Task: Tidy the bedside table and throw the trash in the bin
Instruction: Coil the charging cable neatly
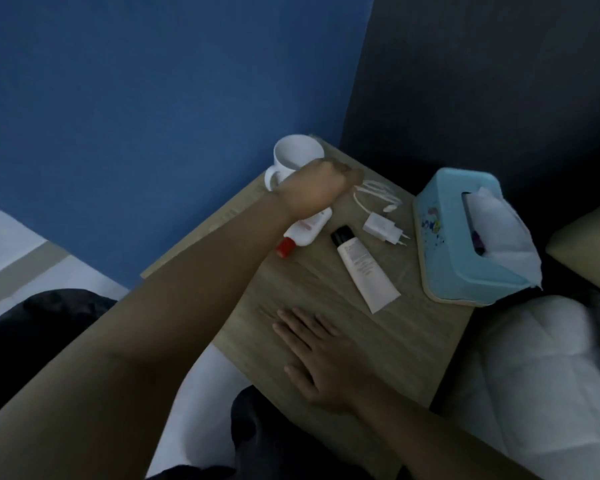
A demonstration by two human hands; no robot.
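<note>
The wooden bedside table (406, 337) carries a white mug (297, 155) at its far corner. A white bottle with a red cap (303, 233) lies on its side, and a white tube with a black cap (364, 271) lies next to it. A white charger plug (381, 226) sits with its coiled cable (374, 194). My left hand (317, 187) reaches over the bottle's far end, between mug and cable, with its fingers curled down and hidden. My right hand (323, 358) lies flat on the table's near part, fingers spread, holding nothing.
A light blue tissue box (465, 244) with a tissue sticking out stands at the table's right edge. A blue wall (136, 116) lies behind and left. A dark headboard (499, 81) and white bedding (541, 375) lie right. No bin is in view.
</note>
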